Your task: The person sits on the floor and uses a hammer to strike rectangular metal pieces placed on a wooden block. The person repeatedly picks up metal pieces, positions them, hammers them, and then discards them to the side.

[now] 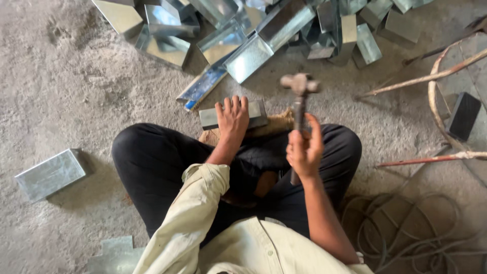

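Over the crossed legs, the right hand (304, 149) has its grip clamped on a hammer (299, 109) handle, head raised above the floor and blurred. Left hand (232, 117) lies flat, fingers spread and apart, pressing down on a grey metal box (256, 112). Box sits on a brown block (276, 124), just ahead of the knees and just left of the hammer.

Person seated cross-legged on a rough concrete floor (76, 101); black trousers (152, 162), pale shirt sleeve (193, 213) rolled to the left elbow.

Beyond the box: a heap of folded sheet-metal pieces (243, 35), shiny, some open troughs, one strip with a blue edge. One closed metal piece (50, 173) lies well apart at far left. Flat offcut (114, 256) at bottom left. Coiled cable (406, 233) at lower right; rusty rod frame (436, 91) at right.
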